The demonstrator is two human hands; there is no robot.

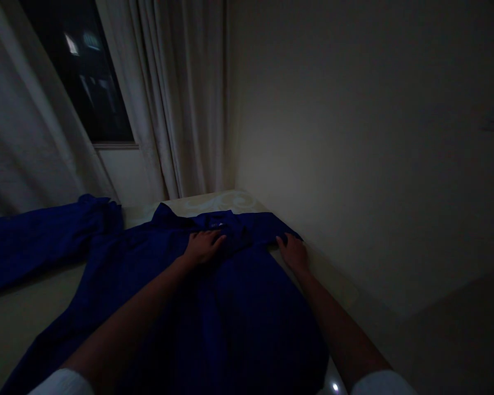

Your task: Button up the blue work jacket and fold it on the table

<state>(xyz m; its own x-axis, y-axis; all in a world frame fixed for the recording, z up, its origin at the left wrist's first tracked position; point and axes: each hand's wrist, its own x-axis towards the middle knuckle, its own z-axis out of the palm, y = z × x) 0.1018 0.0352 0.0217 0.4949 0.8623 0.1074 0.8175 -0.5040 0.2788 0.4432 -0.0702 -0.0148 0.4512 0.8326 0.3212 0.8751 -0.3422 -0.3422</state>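
Observation:
A dark blue long-sleeved shirt lies spread over a pale patterned surface, its collar toward the far edge. My left hand rests palm down on the upper part, just below the collar, with the fingers apart. Close to the wall, my right hand touches the outer end of the right-hand sleeve. Its thumb and index finger are apart; the other fingertips are hard to make out in the dim light. A small pale label shows inside the collar.
More blue cloth stretches along the left side. The pale surface meets a plain wall on the right. Behind it hang light curtains beside a dark window. The room is dim.

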